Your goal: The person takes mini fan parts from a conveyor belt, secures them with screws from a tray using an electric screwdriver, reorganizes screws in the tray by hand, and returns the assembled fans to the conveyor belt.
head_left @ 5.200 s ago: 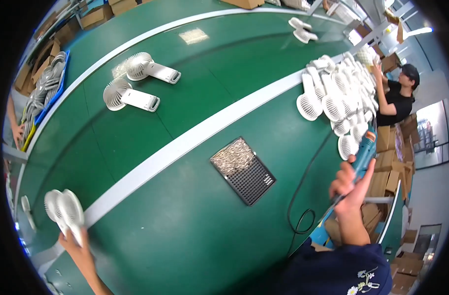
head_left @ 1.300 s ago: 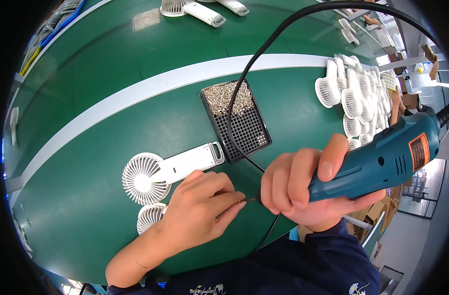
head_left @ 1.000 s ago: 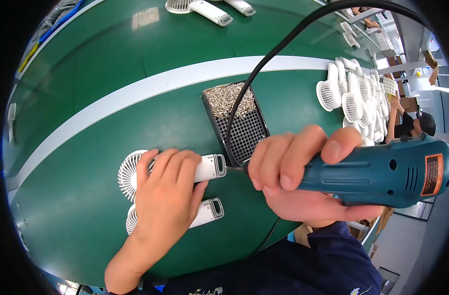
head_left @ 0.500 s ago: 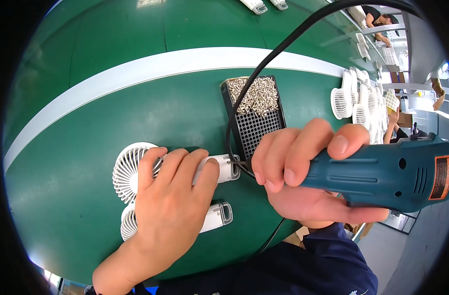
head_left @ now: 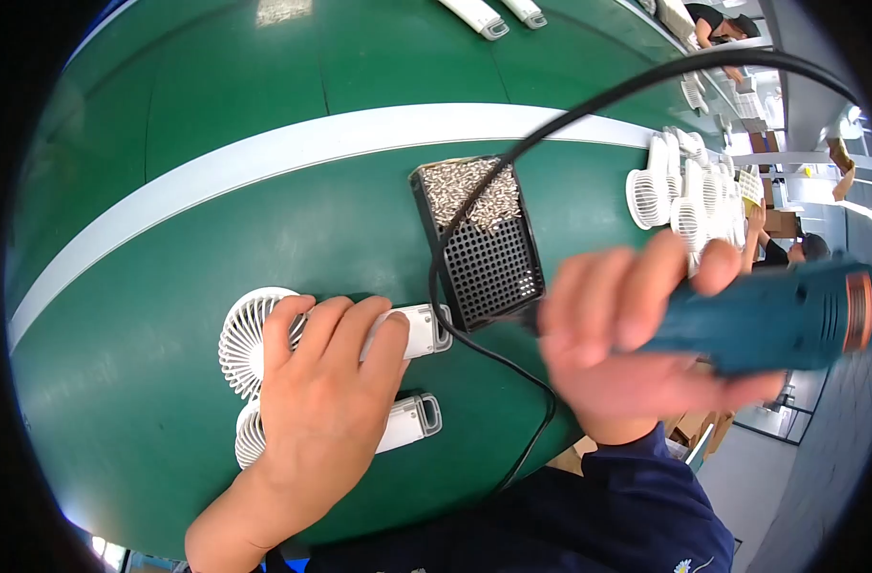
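Note:
My left hand [head_left: 323, 392] lies over a white handheld fan [head_left: 256, 339], its fingers curled across the neck and handle and holding it against the green table. Just below is a second white handheld fan [head_left: 407, 423], partly hidden by that hand. In my right hand [head_left: 613, 329], blurred by motion, is a teal electric screwdriver [head_left: 770, 320], held roughly level with its bit end to the left. The bit end is near the lower edge of a black screw tray [head_left: 490, 272]. Small silvery screws [head_left: 469, 191] are heaped in the tray's far part; its near part shows a grid of holes.
A black cable [head_left: 589, 105] arches over the tray and down across the table. More white fans [head_left: 689, 196] are bunched at the right. Beyond the white strip [head_left: 350, 134] lie further fan handles [head_left: 476, 17]. Other people [head_left: 718, 27] work at the far right.
My right hand and the screwdriver have moved right and slightly down, uncovering more of the tray. The bit end now shows. My left hand stays on the fan.

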`<state>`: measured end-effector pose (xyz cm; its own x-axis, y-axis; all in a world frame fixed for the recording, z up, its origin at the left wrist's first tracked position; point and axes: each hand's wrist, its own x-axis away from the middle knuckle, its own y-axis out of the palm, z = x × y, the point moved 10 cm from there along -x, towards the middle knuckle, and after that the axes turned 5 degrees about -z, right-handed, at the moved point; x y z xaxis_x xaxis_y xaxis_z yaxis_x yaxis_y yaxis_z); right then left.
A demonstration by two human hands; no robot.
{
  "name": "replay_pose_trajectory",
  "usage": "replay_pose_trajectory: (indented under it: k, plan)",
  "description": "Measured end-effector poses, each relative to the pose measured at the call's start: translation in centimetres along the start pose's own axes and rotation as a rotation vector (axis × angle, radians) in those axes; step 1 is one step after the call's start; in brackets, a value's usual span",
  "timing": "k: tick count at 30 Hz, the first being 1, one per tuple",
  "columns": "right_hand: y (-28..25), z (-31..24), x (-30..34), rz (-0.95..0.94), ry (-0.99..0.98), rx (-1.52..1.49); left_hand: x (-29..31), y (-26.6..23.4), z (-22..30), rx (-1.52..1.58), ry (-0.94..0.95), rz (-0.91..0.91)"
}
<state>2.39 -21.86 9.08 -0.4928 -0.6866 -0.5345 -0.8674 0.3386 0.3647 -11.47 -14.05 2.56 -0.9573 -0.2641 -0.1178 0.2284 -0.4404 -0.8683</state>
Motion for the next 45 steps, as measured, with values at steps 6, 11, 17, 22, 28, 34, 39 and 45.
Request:
replay_pose_trajectory:
  k: [6, 11, 17, 22, 28, 34, 39, 45]
  plan:
    - [-18.1, -8.3, 3.5, 0.746, 0.326, -0.034, 0.3, 0.1, -0.3, -0.001, -0.021, 0.004]
    - [-19.6, -14.8, 6.9, 0.715, 0.055, -0.483, -0.3, 0.2, 0.4, -0.02, -0.006, -0.001]
    - [-8.8, -8.3, 5.1, 0.447, -0.037, -0.153, -0.1, 0.9, 0.5, -0.045, 0.008, -0.048]
    - [0.1, -1.8, 3.4, 0.141, -0.195, 0.126, 0.0, 1.2, 1.5, -0.015, 0.032, -0.075]
    - [0.9, 0.0, 3.4, 0.111, -0.087, 0.149, -0.1, 0.9, 1.3, -0.003, 0.068, -0.077]
    - [0.9, -0.2, 2.8, 0.172, -0.177, 0.074, 0.0, 0.9, 0.1, 0.043, -0.002, -0.157]
    - [0.1, 0.1, 3.0, 0.305, -0.113, 0.032, -0.6, 0.5, -0.1, 0.033, -0.056, -0.29]
    - [0.7, -0.8, 2.3, 0.313, -0.193, 0.043, -1.4, -0.7, -1.0, 0.084, -0.107, -0.279]
